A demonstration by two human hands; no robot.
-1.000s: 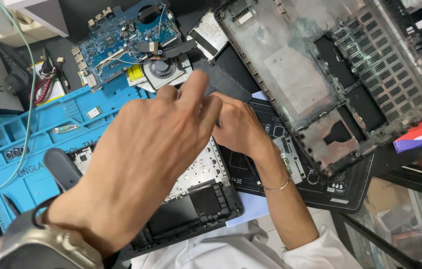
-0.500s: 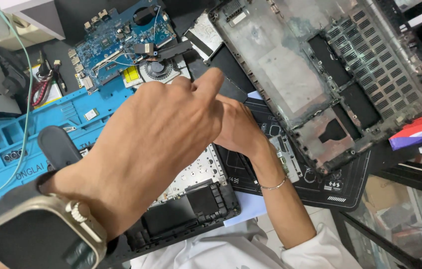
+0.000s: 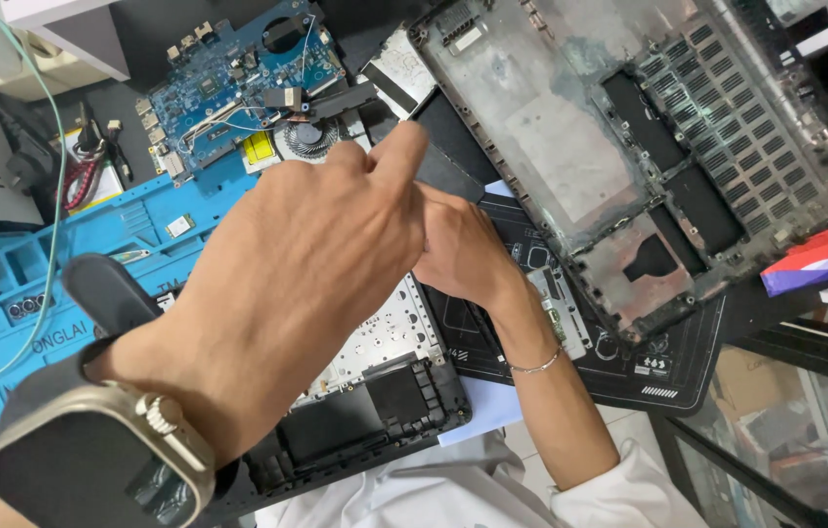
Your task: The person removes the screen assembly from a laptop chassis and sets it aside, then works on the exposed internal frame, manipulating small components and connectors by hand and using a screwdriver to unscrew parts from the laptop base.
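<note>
Watch (image 3: 91, 460) with a beige metal case and dark strap sits nearest to me, on my left wrist, and it fills less of the lower left corner than half a second ago. My left hand (image 3: 306, 264) is above the work, the fingers loosely curled and one finger pointing to the far right; I cannot tell if it holds something. It has moved a little to the right and far side since the earlier picture. My right hand (image 3: 458, 249) is just behind it, touching it, with a thin silver bracelet (image 3: 536, 366) on the wrist and a white sleeve (image 3: 619, 494) lower down. The two hands are together, and the right fingers are hidden, so what they press I cannot see.

Under both hands lies the laptop palmrest frame (image 3: 385, 381), black plastic with a pale perforated metal sheet on the keyboard back. It rests partly on the black rubber mat (image 3: 649, 372) with white printed lines.

To the left is a blue plastic tray (image 3: 3, 284) with many small square compartments, and a thin green cable (image 3: 52, 196) crosses it.

Farther away stands the blue circuit board (image 3: 228, 88), with a round fan (image 3: 306, 137) beside it. On the far right the grey laptop bottom cover (image 3: 610, 127) lies open side up, dull metal-looking inside, with rows of vent slots.
</note>
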